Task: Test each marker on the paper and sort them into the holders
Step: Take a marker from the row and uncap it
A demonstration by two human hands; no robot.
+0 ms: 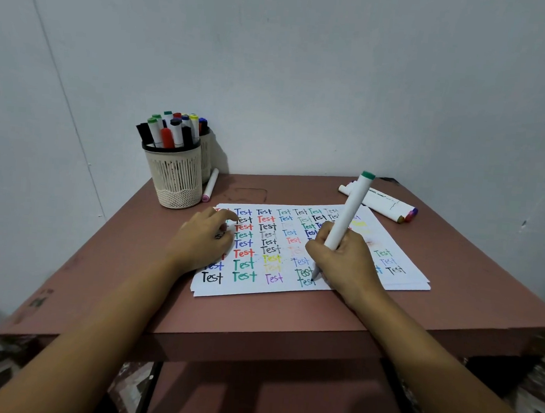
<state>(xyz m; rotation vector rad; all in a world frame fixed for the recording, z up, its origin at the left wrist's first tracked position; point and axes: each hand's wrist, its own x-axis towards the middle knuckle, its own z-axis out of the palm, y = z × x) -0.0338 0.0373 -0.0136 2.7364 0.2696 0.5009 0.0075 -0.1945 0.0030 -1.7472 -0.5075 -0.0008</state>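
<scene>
Right hand (341, 259) grips a white marker (348, 213) tilted away, green cap up, tip on the paper (398, 279) lying on the bench (256, 321). Left hand (203, 238) presses flat, fingers relaxed, on the paper's left side. Cream holder (178, 175) stands far left.

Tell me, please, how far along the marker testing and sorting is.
Done: the paper is nearly full of "Test" words; the front holder is packed with markers. In hand: the right hand writes with a green-capped marker, the left hand rests on the paper. Left: loose markers at back right, and a pink-tipped marker beside the holder.
</scene>
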